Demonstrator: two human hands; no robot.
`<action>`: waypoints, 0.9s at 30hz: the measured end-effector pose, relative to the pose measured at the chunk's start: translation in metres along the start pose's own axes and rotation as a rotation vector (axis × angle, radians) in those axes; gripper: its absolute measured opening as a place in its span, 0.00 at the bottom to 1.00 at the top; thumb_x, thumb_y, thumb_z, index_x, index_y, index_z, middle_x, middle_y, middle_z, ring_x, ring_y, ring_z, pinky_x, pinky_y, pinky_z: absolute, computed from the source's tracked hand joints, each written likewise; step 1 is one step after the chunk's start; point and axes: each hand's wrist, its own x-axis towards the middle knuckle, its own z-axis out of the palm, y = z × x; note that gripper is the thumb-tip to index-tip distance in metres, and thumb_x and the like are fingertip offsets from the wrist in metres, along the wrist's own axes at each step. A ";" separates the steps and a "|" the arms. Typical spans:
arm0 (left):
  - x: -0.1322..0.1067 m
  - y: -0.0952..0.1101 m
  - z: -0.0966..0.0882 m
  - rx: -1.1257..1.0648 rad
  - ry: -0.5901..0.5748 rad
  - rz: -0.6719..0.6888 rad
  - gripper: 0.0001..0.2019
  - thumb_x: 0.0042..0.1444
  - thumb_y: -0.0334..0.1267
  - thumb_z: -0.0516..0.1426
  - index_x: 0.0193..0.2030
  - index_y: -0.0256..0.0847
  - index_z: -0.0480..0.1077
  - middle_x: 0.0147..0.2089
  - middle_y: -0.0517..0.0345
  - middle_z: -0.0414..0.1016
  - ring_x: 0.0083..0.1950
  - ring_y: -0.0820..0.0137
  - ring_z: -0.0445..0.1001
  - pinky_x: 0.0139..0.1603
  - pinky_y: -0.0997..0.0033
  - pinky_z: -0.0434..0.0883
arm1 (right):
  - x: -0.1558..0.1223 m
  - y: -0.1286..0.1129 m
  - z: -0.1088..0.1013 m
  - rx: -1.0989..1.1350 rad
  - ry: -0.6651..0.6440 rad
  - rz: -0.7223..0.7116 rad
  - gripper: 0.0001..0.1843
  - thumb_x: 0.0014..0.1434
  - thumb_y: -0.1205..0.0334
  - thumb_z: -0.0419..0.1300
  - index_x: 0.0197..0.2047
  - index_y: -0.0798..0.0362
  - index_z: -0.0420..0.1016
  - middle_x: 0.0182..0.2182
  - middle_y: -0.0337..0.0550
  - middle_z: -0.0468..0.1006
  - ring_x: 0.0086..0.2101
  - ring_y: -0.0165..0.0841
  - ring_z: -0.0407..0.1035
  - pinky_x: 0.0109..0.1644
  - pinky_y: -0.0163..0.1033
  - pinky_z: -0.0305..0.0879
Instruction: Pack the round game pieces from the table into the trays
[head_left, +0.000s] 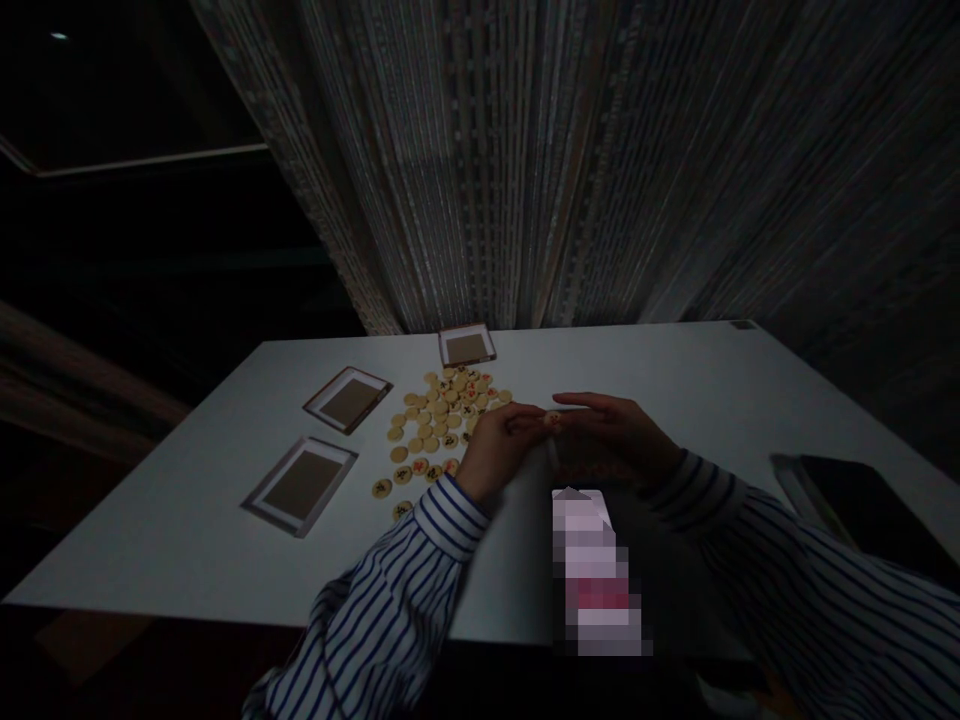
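My left hand [499, 450] is closed in a pinch, its fingertips meeting those of my right hand [615, 432] over the white table [187, 530]. Between the two hands sits a round pale game disc [553, 421] with a red mark; both hands touch it. My right hand curves round it with fingers together. Left of my hands lies a loose heap of several round pale discs [439, 420] with black or red characters. Both sleeves are white with dark stripes.
Three shallow rectangular box trays lie on the table: one front left [300, 485], one further back [347, 399], one at the rear [466, 346]. A dark flat device [855, 505] rests at the right edge. A striped curtain [562, 160] hangs behind. The room is dim.
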 end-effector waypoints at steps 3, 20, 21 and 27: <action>0.000 0.005 0.000 -0.020 0.018 -0.077 0.08 0.44 0.31 0.60 0.34 0.34 0.72 0.24 0.61 0.73 0.22 0.79 0.67 0.24 0.79 0.62 | -0.003 0.002 -0.002 -0.226 -0.018 -0.155 0.21 0.49 0.54 0.58 0.47 0.53 0.71 0.39 0.45 0.78 0.41 0.34 0.71 0.46 0.41 0.68; 0.020 -0.011 0.005 0.226 -0.026 -0.121 0.14 0.49 0.32 0.57 0.43 0.32 0.72 0.27 0.58 0.73 0.22 0.79 0.63 0.22 0.79 0.59 | 0.013 0.021 -0.020 -1.109 -0.148 -0.505 0.14 0.59 0.56 0.49 0.39 0.52 0.73 0.30 0.41 0.77 0.28 0.28 0.67 0.30 0.34 0.57; 0.019 -0.013 0.005 0.258 0.009 -0.107 0.14 0.49 0.32 0.57 0.44 0.31 0.72 0.28 0.56 0.74 0.23 0.77 0.65 0.24 0.78 0.61 | 0.013 0.024 -0.021 -1.100 -0.131 -0.474 0.14 0.59 0.55 0.50 0.37 0.52 0.74 0.29 0.41 0.76 0.27 0.28 0.67 0.29 0.34 0.56; -0.002 -0.020 0.000 0.679 0.071 0.038 0.13 0.52 0.33 0.53 0.44 0.35 0.72 0.37 0.50 0.77 0.37 0.68 0.74 0.39 0.70 0.68 | 0.015 0.034 -0.020 -1.141 -0.128 -0.245 0.09 0.54 0.57 0.54 0.31 0.52 0.72 0.27 0.41 0.76 0.26 0.28 0.66 0.27 0.33 0.55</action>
